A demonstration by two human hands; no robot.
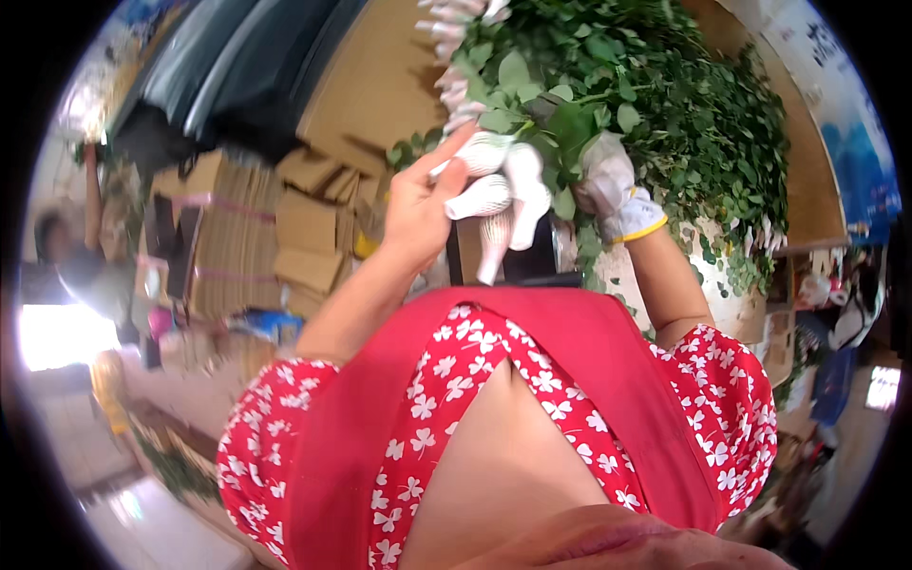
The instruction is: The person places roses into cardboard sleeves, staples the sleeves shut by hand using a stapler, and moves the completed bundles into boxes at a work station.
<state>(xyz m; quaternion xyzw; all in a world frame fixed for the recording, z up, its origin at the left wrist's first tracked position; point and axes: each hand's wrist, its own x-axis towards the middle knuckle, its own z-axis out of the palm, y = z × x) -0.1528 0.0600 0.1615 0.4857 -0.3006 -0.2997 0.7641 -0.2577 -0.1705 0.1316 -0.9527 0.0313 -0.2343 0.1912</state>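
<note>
My bare left hand (418,209) is closed around several flower heads in white net sleeves (489,195), just in front of my chest. The thumb and fingers press on the upper sleeves, while other sleeved heads hang below and to the right. My right hand (613,185), in a whitish glove with a yellow cuff, is closed at the leafy stems (570,128) of this bunch. Leaves hide part of its fingertips. Beyond both hands lies a big heap of green leafy stems (703,123), with more white-sleeved heads (454,57) along its left edge.
Flattened cardboard (233,237) stands stacked to the left, beside open brown boxes (309,233). Dark plastic-wrapped bundles (237,66) lie at the upper left. A brown board (807,161) edges the heap on the right. Another person (85,247) is blurred at far left.
</note>
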